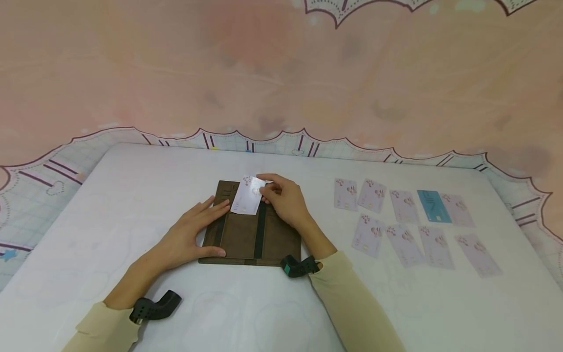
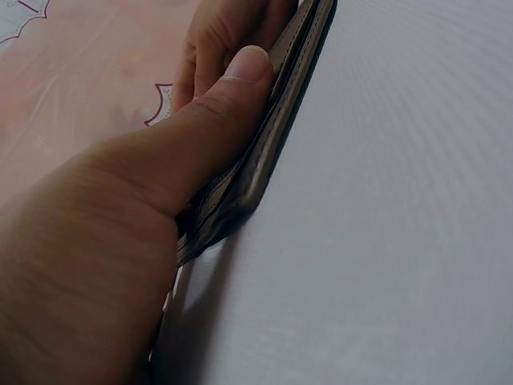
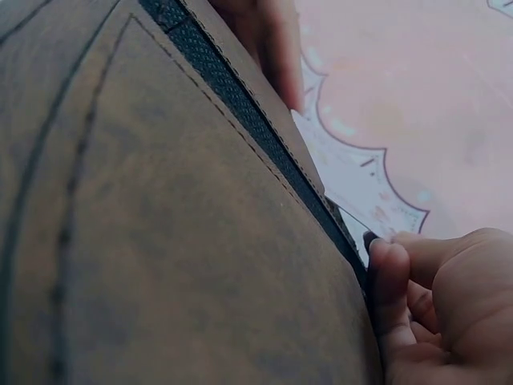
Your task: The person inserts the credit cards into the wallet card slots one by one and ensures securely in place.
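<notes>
The brown card holder (image 1: 252,230) lies open, flat on the white desk (image 1: 132,205). Left hand (image 1: 193,234) rests on its left edge w/ fingers straight and a bit spread, thumb along the near side, keeping it down. Right hand (image 1: 283,198) pinches one pale card (image 1: 248,195) btwn thumb & fingers, over the top of the holder, tilted, prob. at a slot, not all in yet. I think it's early: about ten more cards (image 1: 409,220) lie in two rows well off to the right, incl. one blue card (image 1: 433,206). None touched.
</notes>
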Demonstrator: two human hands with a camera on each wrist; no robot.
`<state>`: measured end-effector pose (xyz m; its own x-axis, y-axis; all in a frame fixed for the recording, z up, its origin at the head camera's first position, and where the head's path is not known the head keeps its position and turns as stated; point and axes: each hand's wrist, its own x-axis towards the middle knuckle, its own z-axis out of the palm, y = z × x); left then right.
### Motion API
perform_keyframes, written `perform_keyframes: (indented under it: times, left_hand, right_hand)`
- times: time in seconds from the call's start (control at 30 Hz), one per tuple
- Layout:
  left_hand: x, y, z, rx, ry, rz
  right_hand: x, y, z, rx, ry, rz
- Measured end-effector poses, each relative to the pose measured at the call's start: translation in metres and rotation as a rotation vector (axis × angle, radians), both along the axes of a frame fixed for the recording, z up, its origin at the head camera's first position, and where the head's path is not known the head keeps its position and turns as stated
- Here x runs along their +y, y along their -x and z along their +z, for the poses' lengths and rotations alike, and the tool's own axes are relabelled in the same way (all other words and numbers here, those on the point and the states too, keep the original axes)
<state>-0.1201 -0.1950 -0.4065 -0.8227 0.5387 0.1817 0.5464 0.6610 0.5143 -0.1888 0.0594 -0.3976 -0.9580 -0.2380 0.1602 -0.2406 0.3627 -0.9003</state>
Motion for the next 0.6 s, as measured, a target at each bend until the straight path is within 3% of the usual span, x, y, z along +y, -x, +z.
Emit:
perform_keyframes:
  times: [0.6]
  left_hand:
    - [-0.0005, -0.0001, 0.0003, 0.018, -0.013, -0.013]
  right_hand:
    - [-0.0013, 0.0001, 0.0014, 0.050, -0.137, 0.083]
